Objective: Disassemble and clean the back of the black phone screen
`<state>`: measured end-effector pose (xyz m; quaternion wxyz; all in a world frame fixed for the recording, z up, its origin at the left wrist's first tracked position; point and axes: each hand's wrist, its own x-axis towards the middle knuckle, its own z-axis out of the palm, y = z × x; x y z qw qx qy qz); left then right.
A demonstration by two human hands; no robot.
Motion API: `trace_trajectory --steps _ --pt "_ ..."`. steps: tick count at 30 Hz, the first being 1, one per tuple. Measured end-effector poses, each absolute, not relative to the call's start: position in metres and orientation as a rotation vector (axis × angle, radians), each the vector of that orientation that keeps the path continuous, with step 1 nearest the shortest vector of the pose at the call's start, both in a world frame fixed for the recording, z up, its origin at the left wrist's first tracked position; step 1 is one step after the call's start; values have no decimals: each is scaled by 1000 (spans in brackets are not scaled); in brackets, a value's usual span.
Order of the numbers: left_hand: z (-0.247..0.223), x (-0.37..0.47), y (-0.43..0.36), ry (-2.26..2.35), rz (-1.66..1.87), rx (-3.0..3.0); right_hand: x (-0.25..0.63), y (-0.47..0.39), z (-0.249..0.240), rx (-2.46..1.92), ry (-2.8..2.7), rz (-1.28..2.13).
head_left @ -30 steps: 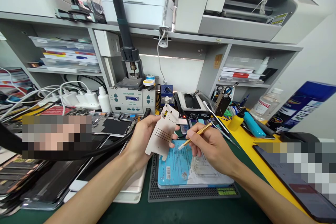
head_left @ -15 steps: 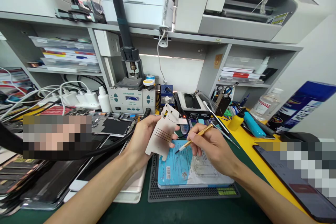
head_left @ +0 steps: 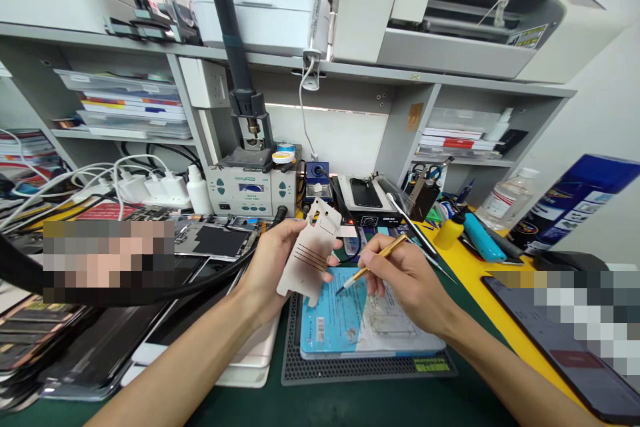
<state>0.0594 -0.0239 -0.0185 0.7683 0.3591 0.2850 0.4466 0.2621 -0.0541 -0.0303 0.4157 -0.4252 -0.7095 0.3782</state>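
My left hand [head_left: 273, 260] is closed around the edges of a thin, pale flat plate [head_left: 313, 250] with dark slits and cut-outs, held tilted up. Between the fingers and thumb of my right hand [head_left: 400, 273] is a slim brush [head_left: 377, 260] with a gold handle and a dark tip. That tip points down and left, over a blue-and-white box [head_left: 335, 327], apart from the plate. I cannot tell whether it touches the box. Under the box lies a dark perforated mat [head_left: 360, 367].
Phone parts and tablets [head_left: 240, 360] are stacked at the left. Behind stands a grey rework station [head_left: 250, 190]. A yellow bottle [head_left: 449, 232], a clear bottle [head_left: 510, 200] and a dark-screened device [head_left: 545, 340] are at the right. A black hose [head_left: 200, 287] crosses the left side.
The brush tip has shifted very slightly to the right over the box. My left hand and the plate have stayed in place.
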Motion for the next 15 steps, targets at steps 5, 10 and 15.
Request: trace_trajectory --steps 5,10,15 --pt "-22 59 -22 618 964 794 262 -55 -31 -1059 -1797 946" --pt "-22 58 -22 617 967 792 264 -53 -32 -1065 -1811 938" --pt "-24 57 -21 601 954 795 265 -53 -32 -1062 -1805 934"
